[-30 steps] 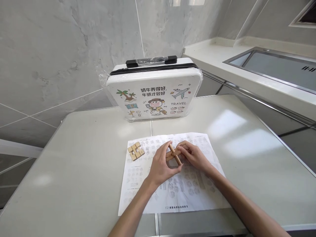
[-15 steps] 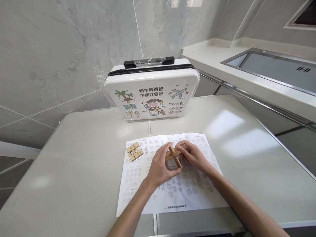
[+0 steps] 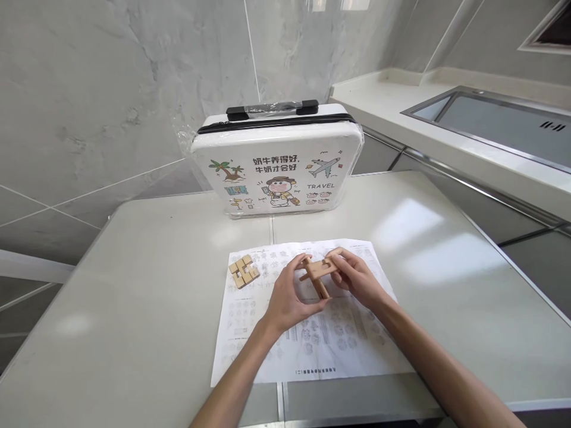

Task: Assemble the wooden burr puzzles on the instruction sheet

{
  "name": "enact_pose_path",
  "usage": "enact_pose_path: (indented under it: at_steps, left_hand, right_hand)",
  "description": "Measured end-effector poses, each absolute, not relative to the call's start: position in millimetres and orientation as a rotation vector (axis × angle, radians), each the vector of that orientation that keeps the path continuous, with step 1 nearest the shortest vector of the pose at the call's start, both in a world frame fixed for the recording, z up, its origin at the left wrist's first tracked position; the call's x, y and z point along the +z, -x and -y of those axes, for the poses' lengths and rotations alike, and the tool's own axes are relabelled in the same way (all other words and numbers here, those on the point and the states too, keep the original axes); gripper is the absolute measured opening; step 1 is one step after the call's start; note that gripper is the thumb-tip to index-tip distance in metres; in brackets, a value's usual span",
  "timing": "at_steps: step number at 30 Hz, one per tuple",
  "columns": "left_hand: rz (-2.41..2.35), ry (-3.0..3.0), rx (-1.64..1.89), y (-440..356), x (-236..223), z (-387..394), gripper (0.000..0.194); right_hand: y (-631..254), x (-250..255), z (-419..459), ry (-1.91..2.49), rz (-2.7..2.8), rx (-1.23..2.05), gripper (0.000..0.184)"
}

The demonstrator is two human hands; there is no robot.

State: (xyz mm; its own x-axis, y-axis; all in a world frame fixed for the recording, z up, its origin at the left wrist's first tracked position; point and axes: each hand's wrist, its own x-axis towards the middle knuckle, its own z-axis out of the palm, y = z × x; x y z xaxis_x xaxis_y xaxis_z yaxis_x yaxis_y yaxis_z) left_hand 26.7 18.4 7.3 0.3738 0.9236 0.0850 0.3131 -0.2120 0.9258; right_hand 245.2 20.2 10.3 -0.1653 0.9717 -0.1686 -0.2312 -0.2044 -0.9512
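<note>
Crossed wooden puzzle pieces (image 3: 317, 271) are held between my two hands above the printed sheet (image 3: 254, 362). My left hand (image 3: 284, 298) grips one notched bar lengthwise, fingers at its far end and thumb at its near end. My right hand (image 3: 357, 278) pinches the right end of a flat piece with a slot, which crosses that bar. Whether the slotted piece passes fully through the bar is hard to tell. Left of my hands, a flat assembled wooden block puzzle (image 3: 244, 271) with gaps lies on the sheet's upper left corner.
A white plastic-wrapped case (image 3: 276, 145) with cartoon prints and a black handle stands at the back of the pale table (image 3: 147, 297). Behind it rises a grey tiled wall (image 3: 89, 89). A counter (image 3: 370, 98) with a sink (image 3: 495, 122) is on the right.
The slotted wooden piece has turned so its flat face and slot show, and it extends further right. My right hand has shifted slightly right with it; my left hand keeps its grip.
</note>
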Motion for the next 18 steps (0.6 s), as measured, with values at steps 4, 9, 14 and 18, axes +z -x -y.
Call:
enact_pose_path:
  at_steps: [4, 9, 14, 18]
  left_hand:
    - [-1.115, -1.607, 0.916, -27, 11, -20, 0.107]
    - [-0.888, -1.172, 0.990, -26, 16, -27, 0.084]
    - [-0.633, -0.876, 0.987, -23, 14, -33, 0.078]
    - [-0.556, -0.750, 0.983, -23, 15, -34, 0.075]
  right_hand:
    - [-247, 9, -23, 1.128, 0.933, 1.406, 0.042]
    - [-238, 6, -21, 1.338, 1.075, 1.160, 0.043]
    - [-230, -3, -17, 1.515, 1.340, 0.952, 0.038]
    - [-230, -8, -16, 1.613, 1.494, 0.786, 0.031]
